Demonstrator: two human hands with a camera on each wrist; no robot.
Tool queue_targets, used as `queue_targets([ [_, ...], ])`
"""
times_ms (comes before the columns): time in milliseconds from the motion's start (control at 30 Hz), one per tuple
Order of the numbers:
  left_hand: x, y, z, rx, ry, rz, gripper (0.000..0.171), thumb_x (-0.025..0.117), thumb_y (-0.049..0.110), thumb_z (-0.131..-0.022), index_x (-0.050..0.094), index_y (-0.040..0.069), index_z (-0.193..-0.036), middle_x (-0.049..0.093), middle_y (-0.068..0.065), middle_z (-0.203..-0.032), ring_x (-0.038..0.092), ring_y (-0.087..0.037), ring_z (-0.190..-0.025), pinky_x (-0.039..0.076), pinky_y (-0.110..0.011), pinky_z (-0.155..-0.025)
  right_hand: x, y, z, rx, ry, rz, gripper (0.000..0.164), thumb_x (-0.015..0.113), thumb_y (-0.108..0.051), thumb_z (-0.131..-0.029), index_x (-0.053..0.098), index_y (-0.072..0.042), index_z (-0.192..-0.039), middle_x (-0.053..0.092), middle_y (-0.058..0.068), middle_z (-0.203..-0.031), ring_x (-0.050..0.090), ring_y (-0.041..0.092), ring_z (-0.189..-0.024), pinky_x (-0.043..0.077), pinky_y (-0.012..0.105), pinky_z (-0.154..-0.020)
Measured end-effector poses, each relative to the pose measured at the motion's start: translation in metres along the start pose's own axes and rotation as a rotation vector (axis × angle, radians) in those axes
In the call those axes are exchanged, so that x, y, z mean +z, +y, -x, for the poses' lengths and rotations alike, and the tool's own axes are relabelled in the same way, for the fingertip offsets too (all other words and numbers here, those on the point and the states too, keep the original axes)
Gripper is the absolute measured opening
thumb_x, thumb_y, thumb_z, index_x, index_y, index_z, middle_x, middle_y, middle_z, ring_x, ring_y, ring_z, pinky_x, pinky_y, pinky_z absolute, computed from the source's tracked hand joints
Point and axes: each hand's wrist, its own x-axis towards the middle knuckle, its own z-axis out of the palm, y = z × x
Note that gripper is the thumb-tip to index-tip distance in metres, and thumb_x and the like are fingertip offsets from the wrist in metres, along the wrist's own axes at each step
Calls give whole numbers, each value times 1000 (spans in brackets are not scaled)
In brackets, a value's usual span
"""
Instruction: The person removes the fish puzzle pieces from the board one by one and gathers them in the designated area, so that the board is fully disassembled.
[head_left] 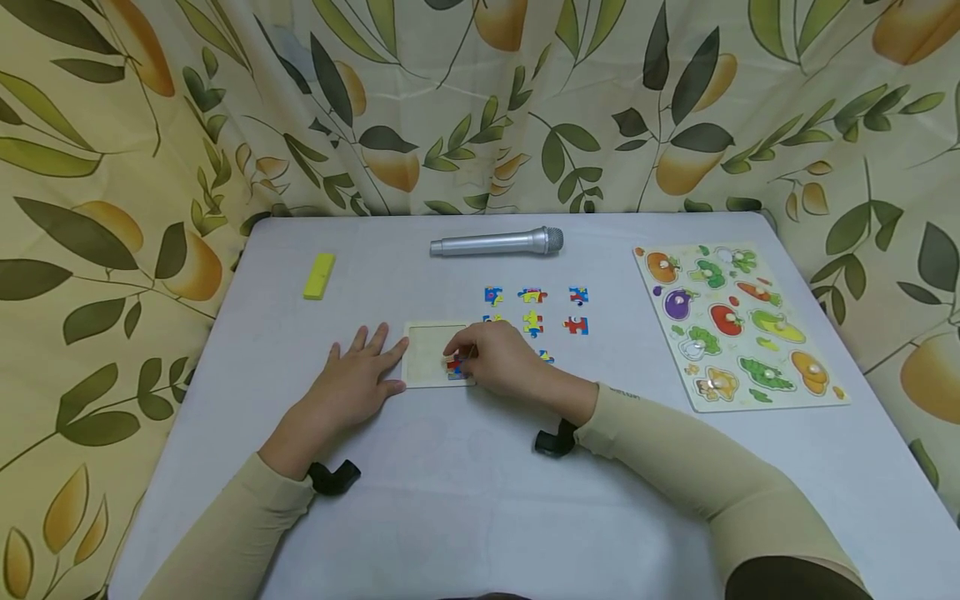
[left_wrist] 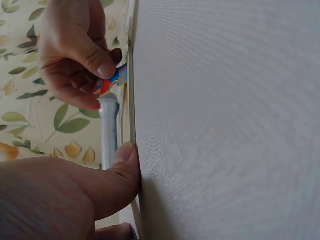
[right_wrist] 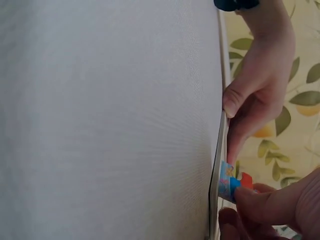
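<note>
My right hand (head_left: 504,360) pinches a small jigsaw puzzle piece (left_wrist: 106,88), red and blue, between thumb and fingers. It holds the piece tilted over the right part of a pale shallow puzzle tray (head_left: 426,340). In the right wrist view, a light-blue patterned surface (right_wrist: 224,181) shows beside the held piece; whether it is a separate piece I cannot tell. My left hand (head_left: 351,379) lies spread at the tray's left edge, with thumb and forefinger touching it. Several loose jigsaw pieces (head_left: 576,326) lie in rows behind my right hand, which partly hides some.
A silver microphone (head_left: 495,242) lies at the back of the white table (head_left: 450,508). At the back left is a yellow-green block (head_left: 318,277). A vegetable puzzle board (head_left: 693,322) lies on the right. Black wrist devices (head_left: 335,477) sit by both wrists.
</note>
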Motion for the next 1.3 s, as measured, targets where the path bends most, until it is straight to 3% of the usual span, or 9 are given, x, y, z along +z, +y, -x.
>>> queue_targets([
  [233,0,0,0,0,1,4,72,67,40,-106,36,25,-169,18,-16,-180,11,-48,-167,12,-80,-127,-1,-3,2,-35,-2,-17,16,82,-6,-93,85,-20,-100,79,-8,-98,67,10,-88,56,25,-74],
  [367,1,0,0,0,0,6,72,67,40,-106,36,25,-169,18,-16,-180,11,-48,-167,12,-80,-127,-2,-1,1,-26,-5,-48,20,80,-4,-93,83,-18,-108,76,-6,-98,67,13,-88,57,25,-74],
  [700,1,-1,-1,7,4,6,73,68,39,-105,36,24,-169,18,-16,-180,11,-48,-167,12,-80,-127,-28,13,5,66,-8,-156,21,77,-4,-94,84,-19,-107,77,-2,-99,64,18,-87,56,29,-73],
  [1067,2,-2,0,15,10,5,73,68,39,-105,36,24,-169,19,-17,-179,12,-49,-167,13,-81,-127,-65,39,30,189,27,-236,22,78,3,-90,82,-12,-104,67,8,-95,64,24,-81,55,29,-60],
  [1300,3,-2,-2,10,9,5,74,69,39,-105,36,24,-169,18,-17,-180,11,-48,-167,13,-80,-127,-84,61,45,265,45,-257,19,77,1,-93,83,-8,-109,66,12,-99,61,24,-73,53,28,-56],
])
